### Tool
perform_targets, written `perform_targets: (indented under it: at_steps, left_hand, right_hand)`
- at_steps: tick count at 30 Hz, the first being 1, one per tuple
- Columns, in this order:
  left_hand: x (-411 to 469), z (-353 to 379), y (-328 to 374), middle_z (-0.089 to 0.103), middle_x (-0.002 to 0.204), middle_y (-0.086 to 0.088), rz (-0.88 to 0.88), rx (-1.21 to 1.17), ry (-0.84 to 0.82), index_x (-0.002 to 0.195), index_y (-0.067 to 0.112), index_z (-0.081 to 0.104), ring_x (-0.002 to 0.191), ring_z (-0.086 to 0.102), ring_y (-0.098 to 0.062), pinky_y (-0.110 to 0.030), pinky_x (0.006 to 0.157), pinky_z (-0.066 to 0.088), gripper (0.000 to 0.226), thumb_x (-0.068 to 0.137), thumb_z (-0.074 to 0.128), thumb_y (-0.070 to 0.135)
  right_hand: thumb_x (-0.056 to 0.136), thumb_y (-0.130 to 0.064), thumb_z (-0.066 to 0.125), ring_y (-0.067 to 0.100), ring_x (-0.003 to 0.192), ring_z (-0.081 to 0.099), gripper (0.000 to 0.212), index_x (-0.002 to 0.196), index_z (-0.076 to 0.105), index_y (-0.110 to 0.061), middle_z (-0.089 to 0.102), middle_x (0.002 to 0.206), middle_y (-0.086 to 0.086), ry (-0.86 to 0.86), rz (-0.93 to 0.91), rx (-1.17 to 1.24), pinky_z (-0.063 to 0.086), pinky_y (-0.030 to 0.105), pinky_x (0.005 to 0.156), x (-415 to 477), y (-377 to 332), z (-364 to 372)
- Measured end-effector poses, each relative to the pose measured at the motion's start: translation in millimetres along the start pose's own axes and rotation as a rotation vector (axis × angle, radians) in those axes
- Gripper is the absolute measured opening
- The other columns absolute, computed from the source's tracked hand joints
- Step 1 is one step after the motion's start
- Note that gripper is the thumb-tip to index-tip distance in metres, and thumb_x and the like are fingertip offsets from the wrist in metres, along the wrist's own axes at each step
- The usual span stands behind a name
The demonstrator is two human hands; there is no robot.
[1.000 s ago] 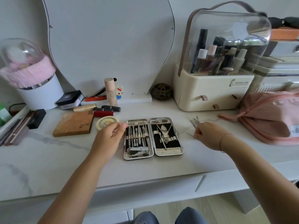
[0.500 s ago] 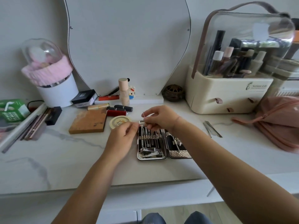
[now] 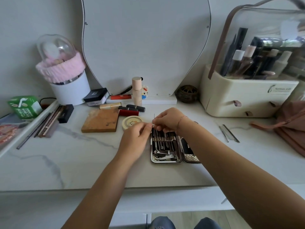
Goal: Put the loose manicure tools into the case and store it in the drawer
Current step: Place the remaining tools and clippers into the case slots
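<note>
— Holding anything, R hand?
— Yep, pinching thin metal tool, tip up, over open case, at its 12 o'clock edge.
— L hand?
— Fingertips curled at case's 11 o'clock corner, right by R's. Grip: can't tell.
— Loose tools?
— On counter, 3 o'clock of case, well apart.

A: Case top end hidden under left hand and right hand; its right half mostly behind the right forearm.
B: Noted. Thin tool in right hand: too small to identify. What left hand holds: unclear. Pink bag cut by right edge.
</note>
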State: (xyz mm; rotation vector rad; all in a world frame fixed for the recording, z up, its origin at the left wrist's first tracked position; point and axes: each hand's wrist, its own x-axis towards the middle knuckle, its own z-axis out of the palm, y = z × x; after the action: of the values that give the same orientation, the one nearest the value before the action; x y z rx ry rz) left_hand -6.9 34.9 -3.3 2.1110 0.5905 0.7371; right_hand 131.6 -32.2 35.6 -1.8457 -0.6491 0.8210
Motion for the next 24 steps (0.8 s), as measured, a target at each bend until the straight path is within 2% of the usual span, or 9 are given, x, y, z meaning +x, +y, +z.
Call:
perform_targets:
  at_steps: [2, 6, 9, 13, 17, 19, 22, 24]
  left_hand:
    - [0.0, -0.1, 0.0, 0.065, 0.076, 0.001, -0.001, 0.003, 0.000, 0.086, 0.015, 0.065, 0.075, 0.058, -0.013, -0.026, 0.065, 0.042, 0.029, 0.094, 0.046, 0.036]
    - [0.5, -0.2, 0.7, 0.060, 0.070, 0.005, -0.004, 0.005, 0.002, 0.082, 0.020, 0.063, 0.067, 0.053, -0.007, -0.015, 0.056, 0.035, 0.026, 0.094, 0.046, 0.035]
    - [0.9, -0.1, 0.6, 0.065, 0.077, 0.003, -0.009, -0.014, -0.002, 0.089, 0.019, 0.066, 0.075, 0.058, -0.009, -0.019, 0.063, 0.040, 0.027, 0.095, 0.046, 0.036]
    - [0.8, -0.8, 0.9, 0.068, 0.087, 0.003, -0.017, -0.024, -0.011, 0.096, 0.017, 0.067, 0.084, 0.060, -0.009, -0.021, 0.071, 0.043, 0.029, 0.095, 0.045, 0.036]
    - [0.1, -1.1, 2.2, 0.068, 0.089, 0.004, -0.021, -0.050, -0.013, 0.098, 0.018, 0.067, 0.086, 0.060, -0.007, -0.020, 0.073, 0.044, 0.029, 0.095, 0.044, 0.036]
    - [-0.2, -1.2, 2.8, 0.068, 0.089, 0.005, -0.019, -0.055, 0.000, 0.098, 0.019, 0.067, 0.085, 0.059, -0.005, -0.014, 0.071, 0.042, 0.028, 0.095, 0.044, 0.036]
    - [0.1, -1.3, 2.9, 0.067, 0.087, 0.006, -0.017, -0.063, 0.019, 0.097, 0.021, 0.066, 0.083, 0.058, -0.003, -0.007, 0.065, 0.039, 0.025, 0.095, 0.044, 0.035]
    - [0.8, -1.0, 2.4, 0.067, 0.087, 0.008, -0.023, -0.077, 0.022, 0.098, 0.022, 0.064, 0.085, 0.060, -0.004, -0.008, 0.067, 0.040, 0.025, 0.095, 0.044, 0.036]
  right_hand:
    - [0.085, -0.002, 0.063, 0.003, 0.036, 0.055, 0.014, 0.071, 0.061, -0.005, 0.063, 0.053, 0.005, -0.048, 0.023, -0.018, 0.041, 0.013, 0.033, -1.0, -2.2, -1.7]
    - [0.086, -0.007, 0.061, 0.004, 0.034, 0.046, 0.017, 0.069, 0.063, -0.006, 0.062, 0.046, -0.001, -0.149, 0.075, -0.133, 0.034, 0.013, 0.032, -1.9, -7.5, -5.8]
    - [0.086, -0.016, 0.063, 0.007, 0.034, 0.037, 0.016, 0.075, 0.063, -0.004, 0.058, 0.046, -0.001, -0.171, 0.095, -0.298, 0.029, 0.013, 0.033, 0.6, -9.6, -8.3]
    - [0.083, -0.024, 0.068, 0.013, 0.043, 0.036, 0.020, 0.083, 0.067, -0.004, 0.056, 0.057, 0.005, -0.155, 0.052, -0.461, 0.031, 0.018, 0.039, -1.5, -10.4, -6.0]
    - [0.080, -0.020, 0.069, 0.016, 0.045, 0.039, 0.012, 0.073, 0.066, -0.010, 0.058, 0.049, 0.001, -0.121, 0.012, -0.551, 0.035, 0.021, 0.043, -3.7, -9.7, -2.1]
    - [0.080, -0.016, 0.068, 0.016, 0.043, 0.040, 0.010, 0.073, 0.062, -0.012, 0.056, 0.043, -0.002, -0.097, -0.011, -0.567, 0.035, 0.020, 0.042, -5.2, -8.7, -1.3]
    - [0.083, -0.014, 0.066, 0.011, 0.036, 0.044, 0.009, 0.088, 0.058, -0.014, 0.056, 0.047, 0.000, -0.057, -0.074, -0.481, 0.036, 0.020, 0.040, -7.5, -4.0, -3.1]
    - [0.085, -0.016, 0.063, 0.002, 0.036, 0.046, 0.011, 0.096, 0.063, -0.015, 0.055, 0.056, -0.004, 0.019, -0.175, -0.490, 0.037, 0.016, 0.042, -8.3, -2.5, -6.2]
